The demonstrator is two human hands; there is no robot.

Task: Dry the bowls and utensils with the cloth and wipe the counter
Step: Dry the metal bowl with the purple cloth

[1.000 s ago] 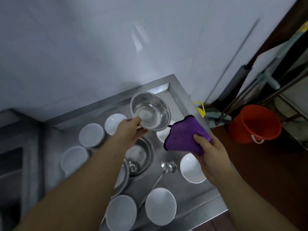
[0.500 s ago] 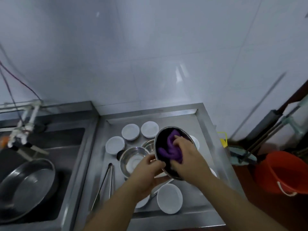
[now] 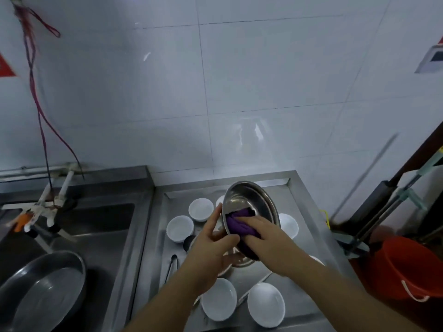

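The left hand (image 3: 211, 248) grips the rim of a steel bowl (image 3: 251, 207), tilted up above the desk (image 3: 304, 212). Inside it the right hand (image 3: 268, 238) presses a bunched purple cloth (image 3: 239, 224) against the bowl's lower wall, fingers curled over it. White bowls (image 3: 179, 228) stand on the desk around them, holding nothing that can be seen; tongs (image 3: 172, 267) lie beside. In the sink (image 3: 115, 219) to the left sits a wide steel pan (image 3: 45, 291).
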